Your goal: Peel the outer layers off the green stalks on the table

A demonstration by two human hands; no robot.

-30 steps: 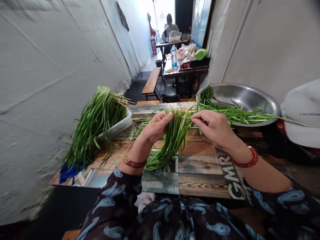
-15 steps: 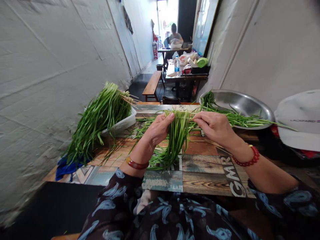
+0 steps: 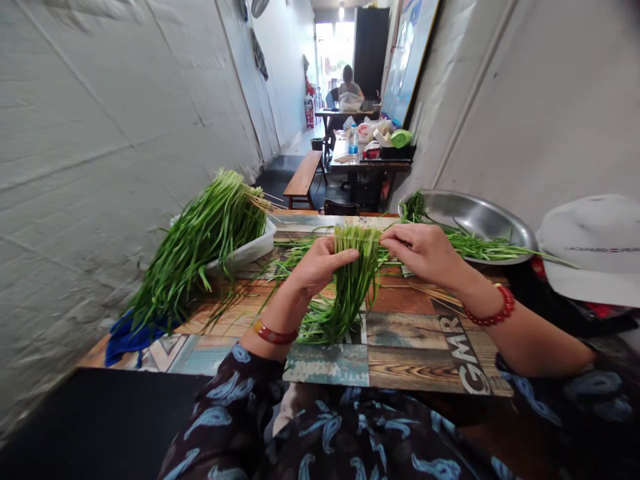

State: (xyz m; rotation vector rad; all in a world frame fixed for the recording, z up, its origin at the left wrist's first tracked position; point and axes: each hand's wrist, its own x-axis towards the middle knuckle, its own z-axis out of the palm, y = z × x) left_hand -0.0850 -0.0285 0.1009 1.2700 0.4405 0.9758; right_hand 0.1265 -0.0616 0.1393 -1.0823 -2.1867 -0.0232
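Note:
My left hand (image 3: 323, 263) is closed around a bunch of garlic chives (image 3: 356, 267), its thumb lying across the front. The pale cut ends line up at the top, and the green leaves hang and curl down onto the table. At the right edge of the bunch, my right hand (image 3: 417, 250) pinches a thin bamboo skewer, now almost wholly hidden by the fingers and stems. Loose chives (image 3: 295, 257) lie behind my left hand. Under my right forearm, several bamboo skewers (image 3: 440, 293) rest on the wood-patterned table (image 3: 415, 363).
At left, a white plastic tray (image 3: 250, 250) bears a heap of chives (image 3: 200, 227) with skewer ends sticking out. A steel basin (image 3: 495, 217) with more chives stands at right, beside a white cap (image 3: 593, 247). A blue cloth (image 3: 133, 340) lies front left. Someone sits far back.
My right hand has come in closer to the bunch, and the skewer stretch visible between them is gone. My left thumb has shifted lower across the stems. The camera view has tilted up slightly.

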